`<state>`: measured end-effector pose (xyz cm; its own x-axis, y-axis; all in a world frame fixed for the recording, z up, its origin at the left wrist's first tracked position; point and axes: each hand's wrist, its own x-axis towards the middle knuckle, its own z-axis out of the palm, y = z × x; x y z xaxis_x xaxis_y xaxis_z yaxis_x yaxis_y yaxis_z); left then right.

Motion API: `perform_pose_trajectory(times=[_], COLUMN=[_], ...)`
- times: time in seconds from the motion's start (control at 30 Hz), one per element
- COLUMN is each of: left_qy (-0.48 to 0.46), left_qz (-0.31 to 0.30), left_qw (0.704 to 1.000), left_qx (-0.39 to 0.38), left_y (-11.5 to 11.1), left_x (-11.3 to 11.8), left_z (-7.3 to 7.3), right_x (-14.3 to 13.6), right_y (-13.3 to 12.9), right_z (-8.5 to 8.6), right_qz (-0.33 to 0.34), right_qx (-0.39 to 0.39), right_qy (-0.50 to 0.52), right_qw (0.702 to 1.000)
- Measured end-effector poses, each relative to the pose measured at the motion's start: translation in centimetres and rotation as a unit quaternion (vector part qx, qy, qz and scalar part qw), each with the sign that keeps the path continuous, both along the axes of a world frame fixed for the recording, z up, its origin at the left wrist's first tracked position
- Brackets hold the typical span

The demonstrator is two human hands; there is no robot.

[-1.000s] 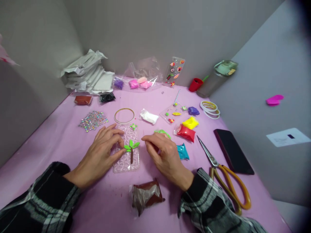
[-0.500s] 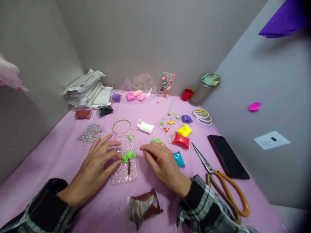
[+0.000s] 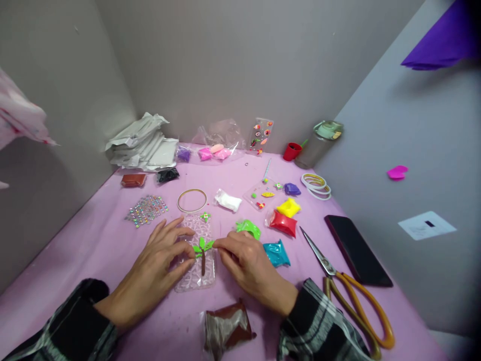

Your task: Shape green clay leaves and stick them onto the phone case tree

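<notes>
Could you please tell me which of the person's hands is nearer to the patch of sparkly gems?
The left. The left hand is just in front of the gems, slightly rightward; the right hand is farther off, on the other side of the clear case.

Both sleeves (image 3: 80, 313) are black, white and grey plaid, the weave perhaps fuzzy, ending above bare hands (image 3: 152, 273).
</notes>
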<state>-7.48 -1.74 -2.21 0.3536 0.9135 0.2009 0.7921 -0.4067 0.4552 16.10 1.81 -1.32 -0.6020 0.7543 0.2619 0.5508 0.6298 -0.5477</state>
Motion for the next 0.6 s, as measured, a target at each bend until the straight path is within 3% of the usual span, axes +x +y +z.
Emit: perform_pose_trajectory(times=[0.4, 0.6], left_qy=[0.006, -0.013], left_qz=[0.014, 0.011], left_qw=[1.0, 1.0], left_qx=[0.015, 0.008], left_y=[0.13, 0.17], left_x=[-0.04, 0.07], left_z=[-0.85, -0.5], right_x=[-0.72, -0.83], right_y=[-0.76, -0.73], right_z=[0.04, -0.17], right_qz=[0.044, 0.044], right_qx=[0.019, 0.021], right_qy=[-0.056, -0.05], right_qw=[0.997, 0.998])
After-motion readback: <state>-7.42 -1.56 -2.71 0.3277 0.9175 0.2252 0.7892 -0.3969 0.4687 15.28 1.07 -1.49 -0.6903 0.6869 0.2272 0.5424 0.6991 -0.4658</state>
